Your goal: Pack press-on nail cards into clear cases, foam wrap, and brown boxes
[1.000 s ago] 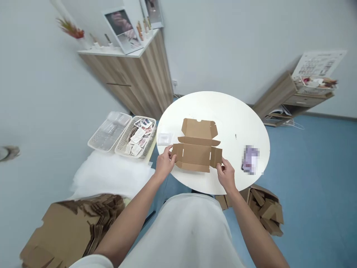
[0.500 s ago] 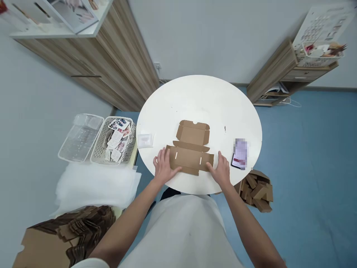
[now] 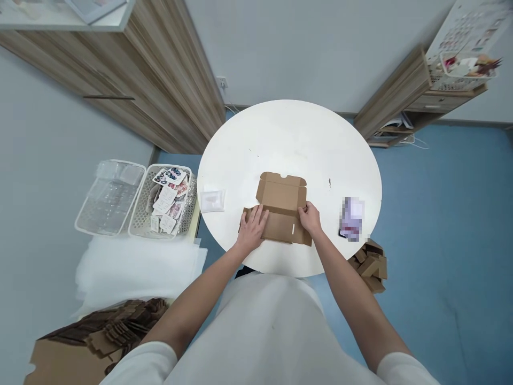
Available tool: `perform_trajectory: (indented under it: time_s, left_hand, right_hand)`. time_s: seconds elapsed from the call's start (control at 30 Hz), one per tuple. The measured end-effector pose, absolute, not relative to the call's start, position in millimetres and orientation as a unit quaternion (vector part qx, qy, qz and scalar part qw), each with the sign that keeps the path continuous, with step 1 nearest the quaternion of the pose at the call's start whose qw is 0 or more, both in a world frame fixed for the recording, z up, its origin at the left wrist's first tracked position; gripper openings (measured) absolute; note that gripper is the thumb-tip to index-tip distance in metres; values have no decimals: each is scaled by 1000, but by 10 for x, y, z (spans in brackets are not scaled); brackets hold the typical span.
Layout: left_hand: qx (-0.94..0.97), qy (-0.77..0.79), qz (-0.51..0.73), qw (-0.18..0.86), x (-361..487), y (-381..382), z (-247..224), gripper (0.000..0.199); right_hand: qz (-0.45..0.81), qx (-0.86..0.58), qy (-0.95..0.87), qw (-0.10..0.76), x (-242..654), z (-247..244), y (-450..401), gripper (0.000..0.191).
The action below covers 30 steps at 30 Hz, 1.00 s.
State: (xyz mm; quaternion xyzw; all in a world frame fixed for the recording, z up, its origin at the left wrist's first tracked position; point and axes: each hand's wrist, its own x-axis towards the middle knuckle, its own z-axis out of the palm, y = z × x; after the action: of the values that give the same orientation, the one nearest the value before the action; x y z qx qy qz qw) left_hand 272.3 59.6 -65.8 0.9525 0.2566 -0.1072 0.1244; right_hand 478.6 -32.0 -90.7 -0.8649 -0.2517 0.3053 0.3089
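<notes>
A partly folded brown cardboard box (image 3: 281, 195) lies on the white round table (image 3: 292, 133), its notched lid panel toward the far side. My left hand (image 3: 252, 231) rests flat on the left part of the near panel with fingers spread, covering the slot there. At the right edge, my right hand (image 3: 310, 219) pinches the cardboard near the fold between the two panels. One white slot still shows beside that hand.
A clear packet (image 3: 212, 201) lies at the table's left edge, a pixelated phone (image 3: 351, 220) at the right. Baskets of cards (image 3: 136, 214) and clear boxes (image 3: 112, 198), white sheets (image 3: 140, 267) and stacked flat cardboard (image 3: 64, 358) stand left. Folded boxes (image 3: 371, 264) sit in a carton below right.
My left hand has moved right onto the near panel. My right hand has gone up to the box's right edge and closed on it. The middle strip and side flaps have shifted.
</notes>
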Motion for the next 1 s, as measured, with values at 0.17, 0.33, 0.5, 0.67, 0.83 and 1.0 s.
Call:
perform_trajectory:
  time_s: [0.17,0.33,0.5,0.67,0.83,1.0]
  left_hand:
    - [964,216,-121,97,2783,703,-662,104]
    - [968,195,-118,101,2775,733,-706,101]
    - [968,193,-122,108,2729,721,-701,99]
    - [968,188,-119,118,2588,635,-710,96]
    - [956,246,-108,117,2397,589,-707,102]
    - [887,416,-62,190,2070,661,-786,108]
  right_hand:
    - [328,-860,-255,296,4634,-800,-420,17]
    - [241,-889,-309,236,4500,-684,-485,50]
    - [156,-840,-505,121,4296,-603,-653,84]
    - [200,-787,-583,27,4043,-736,-802,102]
    - [190,-801,-568,12,3939,-854,-807,95]
    - [193,-805,-562,8,3940,-863,-785,97]
